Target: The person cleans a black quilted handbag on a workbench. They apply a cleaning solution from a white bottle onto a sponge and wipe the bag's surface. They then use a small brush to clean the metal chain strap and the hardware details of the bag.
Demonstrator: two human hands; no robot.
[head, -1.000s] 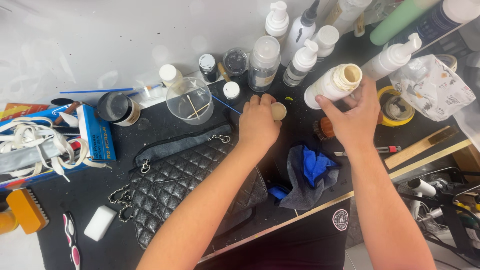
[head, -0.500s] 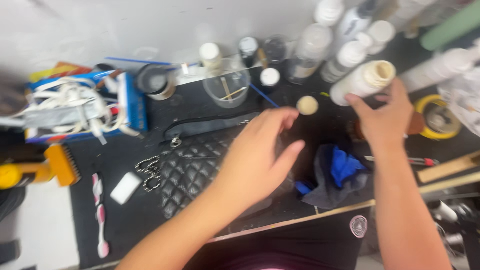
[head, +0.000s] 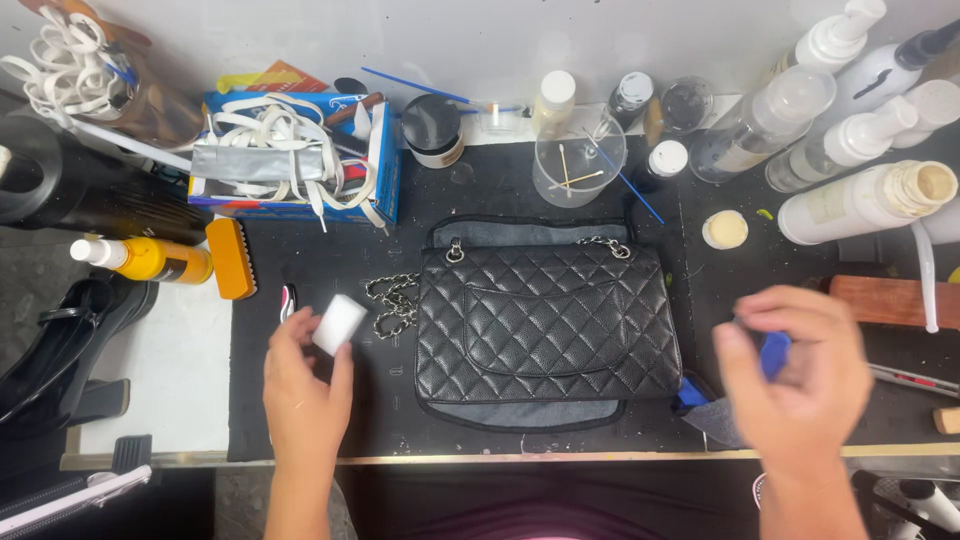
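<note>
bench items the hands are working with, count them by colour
black: 1, the quilted bag
white: 1, the sponge block in the left hand
blue: 1, the cloth in the right hand
total: 3

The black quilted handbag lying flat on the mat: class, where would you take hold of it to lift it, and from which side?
Probably grip the handbag by its two short side edges, coming from left and right. It lies flat, flap up, and its chain trails loose at the left.
</note>
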